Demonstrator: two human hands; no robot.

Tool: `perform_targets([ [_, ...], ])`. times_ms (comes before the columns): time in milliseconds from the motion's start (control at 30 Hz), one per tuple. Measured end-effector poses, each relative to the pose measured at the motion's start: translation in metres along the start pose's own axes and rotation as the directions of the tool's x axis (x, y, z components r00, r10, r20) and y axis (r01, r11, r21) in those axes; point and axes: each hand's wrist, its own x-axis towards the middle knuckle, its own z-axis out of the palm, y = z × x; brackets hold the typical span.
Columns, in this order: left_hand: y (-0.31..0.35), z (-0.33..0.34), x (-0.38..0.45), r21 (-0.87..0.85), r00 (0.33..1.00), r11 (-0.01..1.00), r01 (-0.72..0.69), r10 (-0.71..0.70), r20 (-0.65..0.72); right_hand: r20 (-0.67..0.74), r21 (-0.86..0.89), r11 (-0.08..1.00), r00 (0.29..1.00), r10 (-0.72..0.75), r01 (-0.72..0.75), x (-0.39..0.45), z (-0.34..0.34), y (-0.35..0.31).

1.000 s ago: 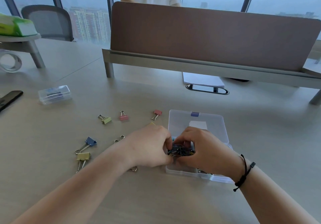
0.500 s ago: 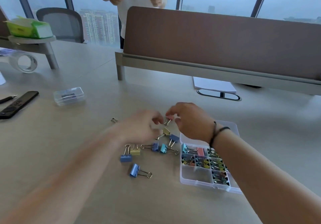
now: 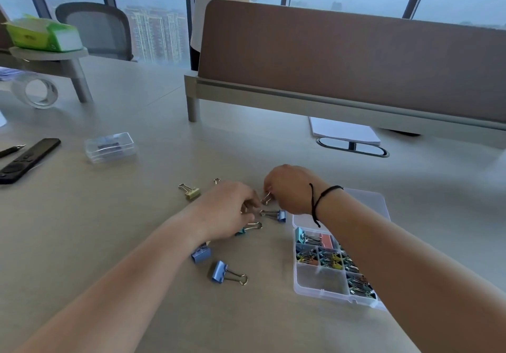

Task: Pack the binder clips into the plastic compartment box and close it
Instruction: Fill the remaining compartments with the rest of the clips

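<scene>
clear box (image 3: 323, 288) partly behind right forearm; hands hide some clips (image 3: 228, 272).

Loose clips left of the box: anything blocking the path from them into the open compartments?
Only the person's own right forearm, which lies across the compartment box and covers its right side. The bare table separates the clips, such as the blue clip, from the box's open, uncovered left compartments.
</scene>
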Motion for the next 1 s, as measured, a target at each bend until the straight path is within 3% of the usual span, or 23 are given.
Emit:
perform_targets([
  [200, -0.003, -0.009, -0.004, -0.231, 0.996, 0.973, 0.022, -0.040, -0.075, -0.091, 0.015, 1.000, 0.995, -0.026, 0.028, -0.013, 0.001, -0.003],
  [367, 0.000, -0.018, -0.004, -0.529, 0.979, 0.847, 0.040, -0.138, -0.147, -0.130, 0.122, 0.992, 0.991, 0.035, -0.019, -0.025, -0.007, 0.000],
  [433, 0.004, -0.020, -0.003, -0.729, 0.963, 0.680, 0.076, -0.239, -0.122, -0.104, 0.128, 0.992, 0.995, -0.002, 0.016, -0.029, -0.009, 0.000],
  [500, 0.009, -0.025, -0.003, -0.912, 0.942, 0.377, 0.163, -0.336, 0.030, -0.051, 0.140, 0.989, 0.998, -0.040, 0.046, -0.032, -0.010, 0.000],
  [567, 0.010, -0.030, -0.005, -0.966, 0.911, 0.059, 0.253, -0.350, 0.218, 0.015, 0.168, 0.984, 0.998, -0.067, 0.064, -0.032, -0.013, -0.001],
  [600, 0.008, -0.032, -0.006, -0.956, 0.898, -0.050, 0.290, -0.330, 0.290, 0.048, 0.171, 0.983, 0.996, -0.081, 0.072, -0.031, -0.014, -0.002],
  [667, 0.005, -0.034, -0.007, -0.928, 0.882, -0.115, 0.355, -0.289, 0.373, 0.091, 0.156, 0.985, 0.992, -0.093, 0.078, -0.028, -0.015, -0.004],
  [767, 0.003, -0.033, -0.008, -0.919, 0.883, 0.074, 0.386, -0.318, 0.345, 0.091, 0.138, 0.987, 0.992, -0.090, 0.077, -0.026, -0.016, -0.006],
  [833, 0.002, -0.031, -0.008, -0.840, 0.910, 0.392, 0.375, -0.329, 0.253, 0.078, 0.150, 0.986, 0.993, -0.084, 0.072, -0.026, -0.015, -0.008],
  [900, -0.001, -0.030, -0.010, -0.547, 0.945, 0.771, 0.326, -0.266, 0.189, 0.058, 0.185, 0.981, 0.995, -0.077, 0.065, -0.027, -0.013, -0.010],
  [933, -0.003, -0.028, -0.011, -0.370, 0.952, 0.882, 0.291, -0.227, 0.206, 0.040, 0.214, 0.975, 0.997, -0.070, 0.060, -0.027, -0.012, -0.011],
  [1000, -0.005, -0.024, -0.013, -0.125, 0.946, 0.961, 0.245, -0.209, 0.247, -0.016, 0.275, 0.960, 0.999, -0.049, 0.052, -0.028, -0.013, -0.011],
])
